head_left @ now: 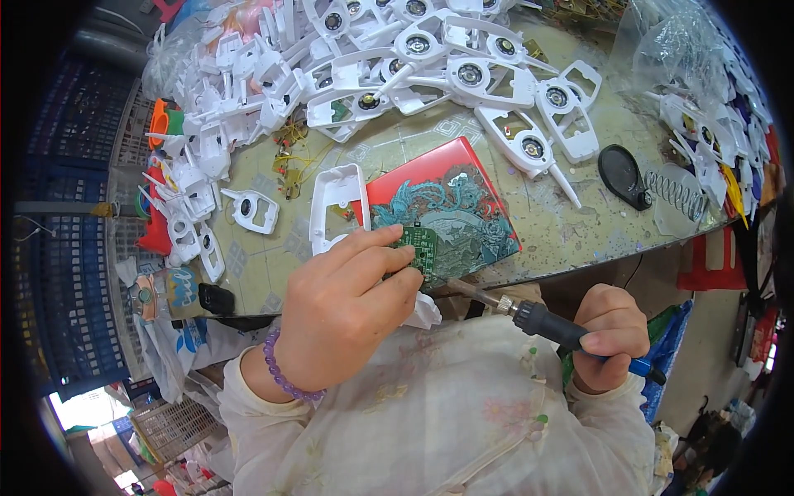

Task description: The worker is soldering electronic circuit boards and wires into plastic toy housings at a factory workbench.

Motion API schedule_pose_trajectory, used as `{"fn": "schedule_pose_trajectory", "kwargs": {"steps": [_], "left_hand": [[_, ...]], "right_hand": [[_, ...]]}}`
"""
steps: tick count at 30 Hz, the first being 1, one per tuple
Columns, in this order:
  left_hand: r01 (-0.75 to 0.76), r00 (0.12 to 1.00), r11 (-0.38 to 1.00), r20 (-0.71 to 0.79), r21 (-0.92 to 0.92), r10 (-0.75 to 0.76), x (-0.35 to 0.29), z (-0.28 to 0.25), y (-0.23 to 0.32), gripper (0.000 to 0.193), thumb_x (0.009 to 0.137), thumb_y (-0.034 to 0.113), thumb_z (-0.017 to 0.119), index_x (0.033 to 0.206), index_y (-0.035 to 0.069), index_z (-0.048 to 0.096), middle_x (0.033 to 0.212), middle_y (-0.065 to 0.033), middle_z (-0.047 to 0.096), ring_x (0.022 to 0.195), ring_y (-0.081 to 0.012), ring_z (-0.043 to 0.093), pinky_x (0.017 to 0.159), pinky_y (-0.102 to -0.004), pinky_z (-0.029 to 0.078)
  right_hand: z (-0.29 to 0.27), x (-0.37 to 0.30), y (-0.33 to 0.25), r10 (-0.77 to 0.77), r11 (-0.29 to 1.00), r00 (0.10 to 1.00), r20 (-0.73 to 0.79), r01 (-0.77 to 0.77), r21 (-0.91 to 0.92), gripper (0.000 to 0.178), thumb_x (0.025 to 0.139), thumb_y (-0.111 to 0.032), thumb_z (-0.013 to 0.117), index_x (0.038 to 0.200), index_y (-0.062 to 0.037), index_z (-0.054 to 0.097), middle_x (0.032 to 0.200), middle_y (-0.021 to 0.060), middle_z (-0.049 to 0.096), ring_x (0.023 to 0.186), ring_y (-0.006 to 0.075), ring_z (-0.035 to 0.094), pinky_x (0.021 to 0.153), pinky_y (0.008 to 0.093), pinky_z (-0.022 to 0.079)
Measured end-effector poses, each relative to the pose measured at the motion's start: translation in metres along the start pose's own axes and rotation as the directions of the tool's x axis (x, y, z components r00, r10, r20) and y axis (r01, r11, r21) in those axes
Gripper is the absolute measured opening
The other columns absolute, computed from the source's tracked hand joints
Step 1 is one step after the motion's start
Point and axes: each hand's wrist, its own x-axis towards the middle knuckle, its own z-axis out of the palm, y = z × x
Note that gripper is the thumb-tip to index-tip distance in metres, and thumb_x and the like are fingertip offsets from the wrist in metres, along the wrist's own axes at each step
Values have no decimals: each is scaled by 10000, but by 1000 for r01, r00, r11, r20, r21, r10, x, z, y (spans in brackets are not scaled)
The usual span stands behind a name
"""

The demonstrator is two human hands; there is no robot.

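My left hand (354, 281), a purple bead bracelet (285, 372) at its wrist, has its fingers closed on a small green circuit board (423, 245). The board lies over a red box or book with a teal and grey patterned face (463, 211). In my right hand (610, 335) is a soldering iron (546, 322) with a dark grip and a blue end. Its tip points left, close to the box's front edge and a little right of the board. Partly beneath my left hand, a white plastic housing (316, 207) with an open frame lies beside the box.
White plastic housings (470, 76), many with round speakers, are heaped across the back. A single small housing (252, 211) lies at the left. Toward the right stand a black oval piece (619, 175) and a metal coil (674, 192). More white parts (715, 132) sit at the right edge.
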Motion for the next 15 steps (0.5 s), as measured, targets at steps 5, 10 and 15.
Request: {"fn": "schedule_pose_trajectory", "kwargs": {"steps": [5, 10, 15], "left_hand": [[0, 1000, 1000, -7, 1, 0, 0, 1, 0, 207, 621, 35, 707, 816, 34, 638, 892, -83, 632, 919, -283, 643, 712, -350, 542], [-2, 1000, 1000, -11, -1, 2, -1, 1, 0, 200, 626, 34, 704, 814, 30, 638, 892, -85, 633, 920, -283, 643, 713, -349, 542], [-8, 1000, 1000, -18, -2, 8, -1, 2, 0, 192, 630, 33, 702, 811, 28, 639, 891, -86, 633, 921, -283, 642, 710, -347, 542]], "right_hand": [[2, 2, -1, 17, 1000, 1000, 9, -17, -13, 309, 940, -273, 495, 823, -8, 602, 518, 44, 516, 378, 162, 409, 351, 281, 299], [3, 2, -1, 24, 1000, 1000, 20, -24, -16, 297, 937, -261, 499, 821, -8, 602, 514, 41, 513, 379, 162, 408, 354, 280, 301], [4, 2, -1, 21, 1000, 1000, 15, -21, -9, 296, 937, -263, 500, 820, -10, 602, 506, 39, 511, 377, 162, 407, 353, 279, 301]]}}
